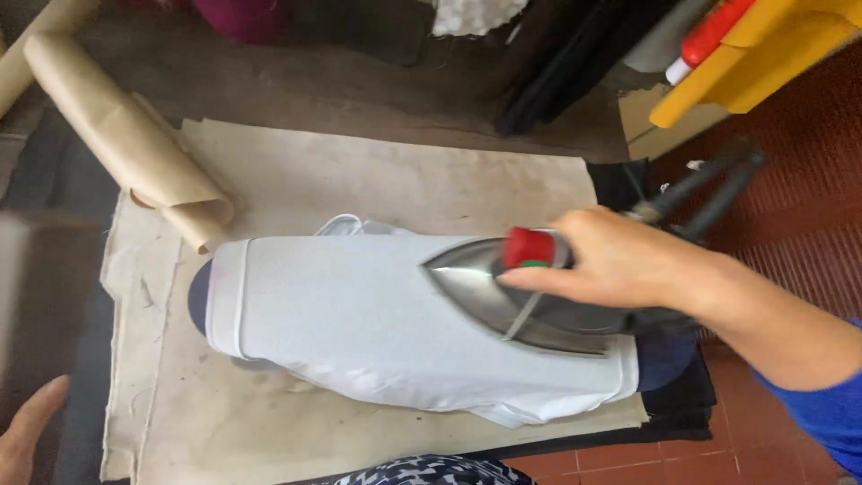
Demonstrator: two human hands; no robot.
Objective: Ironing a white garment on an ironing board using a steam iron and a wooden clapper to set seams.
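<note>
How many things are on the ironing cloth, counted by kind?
Irons: 1, the metal iron held by the right hand
White garments: 1, the white garment over a dark form
Brown paper rolls: 1, the paper roll
Total: 3

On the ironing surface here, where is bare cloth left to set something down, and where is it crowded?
Bare beige pad lies above the white garment, right of the brown paper roll. Another bare strip runs below the garment, beside the left hand. The right side is crowded: the right hand grips the iron there, its cord trailing off behind.
</note>
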